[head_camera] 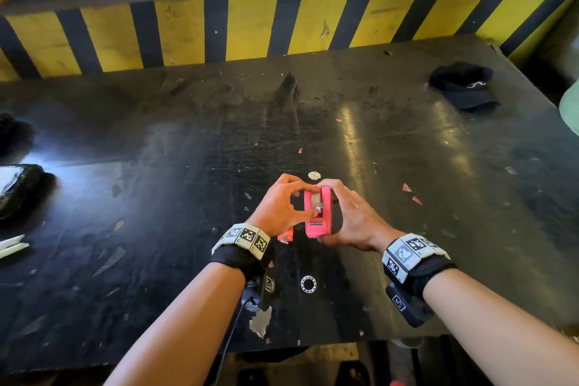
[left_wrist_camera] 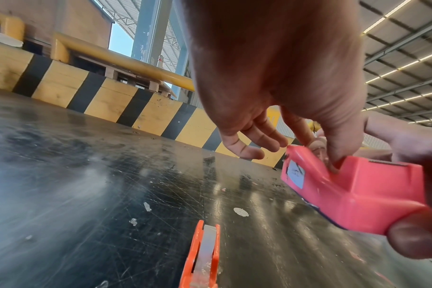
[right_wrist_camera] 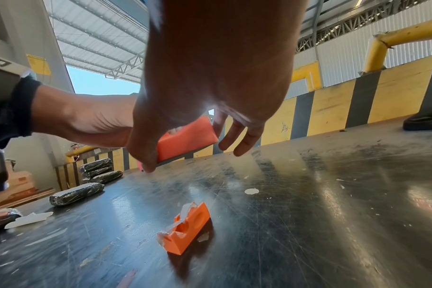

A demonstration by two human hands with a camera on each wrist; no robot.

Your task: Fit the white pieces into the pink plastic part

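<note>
Both hands hold a pink tape dispenser point(head_camera: 317, 228) point(left_wrist_camera: 353, 194) point(right_wrist_camera: 188, 140) just above the black table point(head_camera: 156, 166). My right hand point(head_camera: 354, 219) point(right_wrist_camera: 210, 68) grips it end to end, thumb on the near end and fingers round the far end. My left hand point(head_camera: 279, 204) point(left_wrist_camera: 271, 78) pinches it from the left: the thumb presses into the roll slot by the white tape end, the forefinger lies over the top, and the other fingers hang loose. A small orange tape dispenser point(head_camera: 286, 234) point(left_wrist_camera: 202, 257) point(right_wrist_camera: 188, 228) stands on the table under the left hand.
A white disc point(head_camera: 314, 175) lies just beyond the hands and a pale ring point(head_camera: 308, 284) between the wrists. A black cap point(head_camera: 463, 84) sits far right. Black wrapped bundles point(head_camera: 18, 188) point(right_wrist_camera: 77, 194) and white paper scraps point(head_camera: 12, 246) lie left. A yellow-black striped barrier point(head_camera: 250, 25) borders the far edge.
</note>
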